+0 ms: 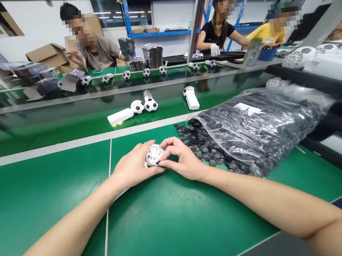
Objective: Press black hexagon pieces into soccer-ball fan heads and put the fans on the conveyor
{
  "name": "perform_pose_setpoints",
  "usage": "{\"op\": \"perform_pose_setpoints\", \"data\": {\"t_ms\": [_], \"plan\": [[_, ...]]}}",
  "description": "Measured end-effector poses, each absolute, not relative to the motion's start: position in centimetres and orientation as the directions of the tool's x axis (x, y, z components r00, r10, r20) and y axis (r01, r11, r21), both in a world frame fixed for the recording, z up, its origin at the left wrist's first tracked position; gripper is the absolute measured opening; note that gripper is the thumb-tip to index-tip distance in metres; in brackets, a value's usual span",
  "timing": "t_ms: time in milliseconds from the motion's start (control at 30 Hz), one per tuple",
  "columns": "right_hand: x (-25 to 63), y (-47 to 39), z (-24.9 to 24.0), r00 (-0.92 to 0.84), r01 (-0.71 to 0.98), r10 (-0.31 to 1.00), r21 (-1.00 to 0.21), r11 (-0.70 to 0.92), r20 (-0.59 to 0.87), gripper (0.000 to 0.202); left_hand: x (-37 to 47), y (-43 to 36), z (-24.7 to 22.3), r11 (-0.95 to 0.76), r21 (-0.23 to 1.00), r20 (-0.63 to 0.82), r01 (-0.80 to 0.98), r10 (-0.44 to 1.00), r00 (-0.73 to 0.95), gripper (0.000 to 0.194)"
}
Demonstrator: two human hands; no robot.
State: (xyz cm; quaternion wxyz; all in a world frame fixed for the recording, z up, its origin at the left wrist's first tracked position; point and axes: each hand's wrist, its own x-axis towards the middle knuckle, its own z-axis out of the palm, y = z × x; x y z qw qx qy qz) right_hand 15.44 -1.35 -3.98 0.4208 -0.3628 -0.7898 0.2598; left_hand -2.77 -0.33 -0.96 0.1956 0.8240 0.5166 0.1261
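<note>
Over the green desk (159, 227), the left hand (136, 163) and right hand (181, 157) together held a white openwork ball (154, 153). Its openings looked mostly unfilled; loose black pieces (206, 151) lay nearby, black-patched balls (151, 104) beyond.

cardboard box (48, 55): back left | blue shelf frame (127, 19): rear | co-worker (256, 36): yellow top

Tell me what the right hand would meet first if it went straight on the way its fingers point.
The white ball, which the right hand seems to touch; beyond it, probably the left hand that holds it, though depth is unclear here.
</note>
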Motion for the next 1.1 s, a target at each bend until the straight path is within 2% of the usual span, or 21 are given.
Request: {"op": "perform_pose_setpoints", "data": {"t_ms": [133,267,367,467,600,733,800,900,1000,1100], "plan": [[15.3,-1.3,-4.1,-0.356,0.341,0.825,-0.761,0.552,0.439,0.012,-3.0,-0.1,-1.1,-0.412,0.477,0.022,0.776,0.888,0.459,0.069],[15.3,-1.1,-4.3,-0.334,0.316,0.873,-0.83,0.46,0.357,0.035,-2.9,0.1,-1.3,-0.426,0.496,0.037,0.757,0.881,0.471,0.065],[15.3,-0.9,-4.2,-0.38,0.269,0.877,-0.872,0.408,0.294,0.049,-2.9,0.1,-1.2,-0.412,0.51,0.027,0.755,0.885,0.465,0.063],[15.2,-0.9,-4.1,-0.407,0.262,0.868,-0.873,0.411,0.286,0.048,-2.6,-0.1,-1.2,-0.399,0.515,0.029,0.759,0.893,0.45,0.061],[15.1,-0.9,-3.8,-0.387,0.332,0.875,-0.842,0.425,0.29,0.046,-2.4,-0.4,-1.1,-0.394,0.501,0.054,0.771,0.903,0.426,0.057],[16.3,0.5,-3.0,-0.389,0.353,0.891,-0.856,0.377,0.232,0.037,-2.8,-0.1,-1.0,-0.401,0.496,-0.008,0.77,0.885,0.466,0.066],[17.6,1.5,-2.4,-0.31,0.449,0.915,-0.808,0.381,0.259,0.024,-3.3,0.3,-0.9,-0.417,0.464,-0.048,0.781,0.869,0.492,0.068],[19.6,2.4,-1.5,-0.24,0.691,0.923,-0.615,0.38,0.301,0.009,-3.8,0.8,-0.6,-0.495,0.33,-0.037,0.804,0.844,0.535,0.061],[20.5,2.4,-1.0,-0.325,0.803,0.927,-0.463,0.375,0.188,0.006,-3.9,0.8,-0.4,-0.561,0.205,0.008,0.802,0.82,0.572,0.062],[20.2,1.8,-1.0,-0.402,0.83,0.911,-0.382,0.406,0.094,0.006,-3.8,0.6,-0.4,-0.549,0.175,0.018,0.818,0.832,0.555,0.064]]}}
